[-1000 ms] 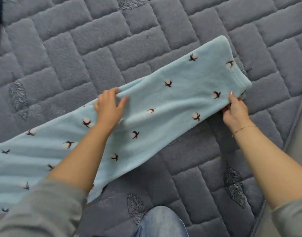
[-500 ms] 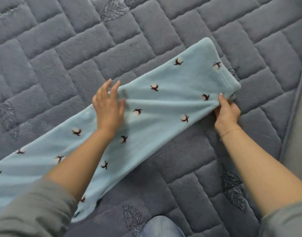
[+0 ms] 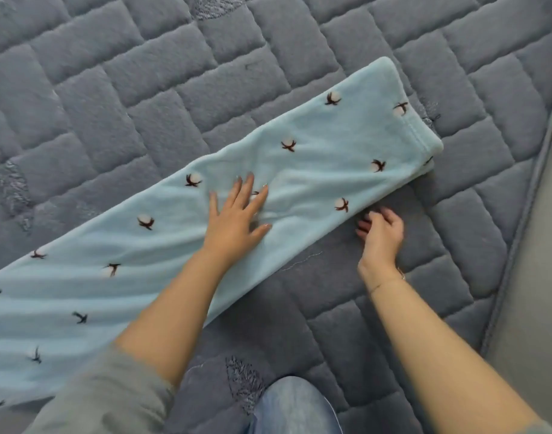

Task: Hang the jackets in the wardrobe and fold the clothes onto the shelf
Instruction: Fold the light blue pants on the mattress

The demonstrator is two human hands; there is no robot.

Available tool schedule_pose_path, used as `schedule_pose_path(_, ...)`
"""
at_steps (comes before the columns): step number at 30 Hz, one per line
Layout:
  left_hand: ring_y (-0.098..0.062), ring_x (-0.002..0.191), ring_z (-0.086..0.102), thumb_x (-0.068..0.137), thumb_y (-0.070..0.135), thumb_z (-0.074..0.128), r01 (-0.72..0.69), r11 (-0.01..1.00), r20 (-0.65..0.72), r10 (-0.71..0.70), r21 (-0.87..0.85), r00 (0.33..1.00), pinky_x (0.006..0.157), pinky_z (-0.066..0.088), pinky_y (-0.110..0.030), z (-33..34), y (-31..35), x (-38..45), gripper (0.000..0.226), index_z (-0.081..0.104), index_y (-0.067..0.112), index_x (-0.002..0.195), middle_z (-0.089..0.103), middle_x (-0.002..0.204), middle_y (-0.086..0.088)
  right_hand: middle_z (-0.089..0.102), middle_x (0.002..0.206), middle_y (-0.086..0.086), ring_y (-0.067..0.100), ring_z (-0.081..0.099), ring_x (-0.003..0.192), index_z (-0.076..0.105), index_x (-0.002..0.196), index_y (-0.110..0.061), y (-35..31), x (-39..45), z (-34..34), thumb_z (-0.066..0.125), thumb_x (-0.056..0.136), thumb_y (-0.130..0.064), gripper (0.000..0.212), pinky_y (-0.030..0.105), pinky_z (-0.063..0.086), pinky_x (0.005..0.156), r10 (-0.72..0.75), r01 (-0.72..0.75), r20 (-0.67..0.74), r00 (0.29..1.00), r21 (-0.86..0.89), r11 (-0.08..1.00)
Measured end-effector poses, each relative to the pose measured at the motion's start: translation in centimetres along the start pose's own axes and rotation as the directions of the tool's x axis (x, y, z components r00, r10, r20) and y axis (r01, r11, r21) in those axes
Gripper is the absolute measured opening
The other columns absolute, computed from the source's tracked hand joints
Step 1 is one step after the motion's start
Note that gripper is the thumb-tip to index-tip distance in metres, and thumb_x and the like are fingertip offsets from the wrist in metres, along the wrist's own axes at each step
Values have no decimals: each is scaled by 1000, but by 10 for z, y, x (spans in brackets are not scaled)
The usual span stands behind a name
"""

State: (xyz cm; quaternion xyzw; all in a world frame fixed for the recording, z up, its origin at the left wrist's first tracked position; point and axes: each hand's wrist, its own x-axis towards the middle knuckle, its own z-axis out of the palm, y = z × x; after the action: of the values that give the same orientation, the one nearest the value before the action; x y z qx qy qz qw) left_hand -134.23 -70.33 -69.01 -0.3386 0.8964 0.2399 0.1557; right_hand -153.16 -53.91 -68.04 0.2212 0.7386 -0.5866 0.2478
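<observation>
A long strip of pale blue fleece garment [image 3: 162,261], dotted with small brown-and-white cotton sprigs, lies flat across the grey quilted bed [image 3: 127,89], running on a slant from the bed's near left side up toward its right edge. Its far end is doubled over into a neat fold [image 3: 409,120] that stops just short of that right edge.

The left hand [image 3: 234,220] lies palm down on the middle of the fleece, fingers straight and spread, thumb out to the side, pressing the cloth flat; its grip holds nothing. The forearm reaches in from the lower left, a grey sleeve [image 3: 96,396] pushed up past the elbow.

The right hand [image 3: 382,230] sits on the quilt just beside the near edge of the fleece, fingers loosely curled, fingertips at the cloth's edge; whether they actually pinch it I cannot tell. A thin bracelet [image 3: 385,281] circles the wrist. A denim-clad knee [image 3: 293,405] shows at the bed's near edge.
</observation>
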Motion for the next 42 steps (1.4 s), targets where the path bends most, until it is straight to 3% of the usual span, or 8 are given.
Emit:
schedule_pose_path(8, -13, 150, -12, 89, 67, 6, 501, 863, 41, -500, -59, 865, 122, -1, -48, 61, -84, -239, 75, 1, 32, 155, -11, 164, 4, 71, 99, 11, 17, 68, 88, 65, 101, -13, 144, -185, -7, 51, 99, -6, 16, 23, 57, 71, 430, -252, 412, 803, -420, 872)
schedule_pose_path(13, -25, 150, 14, 93, 43, 62, 666, 579, -85, -781, -471, 619, 119, 11, -49, 84, -98, -302, 73, 29, 22, 154, 12, 164, -3, 65, 110, -2, 7, 63, 99, 58, 115, -22, 187, -256, 6, 63, 96, -20, 20, 17, 52, 77, 596, -192, 545, 589, -622, 759)
schedule_pose_path(17, -29, 129, 45, 85, 29, 75, 410, -159, 253, -950, -898, 185, 107, 38, -38, 87, -84, -311, 68, 40, 12, 140, 40, 141, -11, 66, 118, 6, 17, 65, 104, 55, 127, -13, 197, -280, 20, 66, 94, -25, 37, 21, 53, 79, 611, -199, 501, 613, -650, 733)
schedule_pose_path(21, -22, 118, 58, 95, 34, 60, 65, -751, 707, -584, -657, 399, 95, 47, -39, 75, -85, -311, 49, 47, 13, 138, 60, 132, -8, 71, 114, 7, 21, 69, 96, 61, 123, -12, 192, -290, 35, 62, 95, -31, 33, 28, 54, 79, 626, -230, 493, 604, -644, 729)
schedule_pose_path(30, -9, 64, 68, 95, 18, 62, -164, -729, 621, -661, -664, 421, 56, 55, -21, -6, -127, -257, 10, 65, 9, 95, 69, 74, -2, 69, 82, 4, 15, 66, 69, 63, 107, -6, 144, -311, 104, 57, 98, -31, 26, 27, 53, 68, 563, -336, 585, 583, -458, 823)
schedule_pose_path(32, -15, 90, 65, 97, 15, 59, -124, -523, 435, -799, -843, 416, 73, 53, -19, -18, -128, -232, 20, 63, 4, 113, 65, 97, -4, 70, 97, 7, 18, 67, 84, 61, 112, -8, 133, -310, 121, 51, 101, -27, 24, 30, 54, 76, 561, -393, 586, 584, -401, 828)
schedule_pose_path(36, -26, 143, 26, 99, 22, 52, 475, 582, -198, -745, -660, 637, 111, 27, -33, 4, -108, -201, 50, 40, 16, 148, 27, 156, -11, 72, 95, 6, 17, 67, 88, 66, 102, -9, 118, -283, 121, 54, 98, -15, 14, 29, 54, 77, 475, -331, 500, 725, -352, 876)
schedule_pose_path(42, -25, 148, -24, 96, 61, 11, 703, 600, -19, -766, -383, 643, 118, -4, -52, 36, -90, -162, 73, -5, 25, 157, -24, 162, -2, 62, 116, 11, 19, 60, 101, 53, 130, -3, 67, -156, 61, 59, 96, -11, 36, 26, 54, 80, 198, -177, 116, 973, -166, 970)
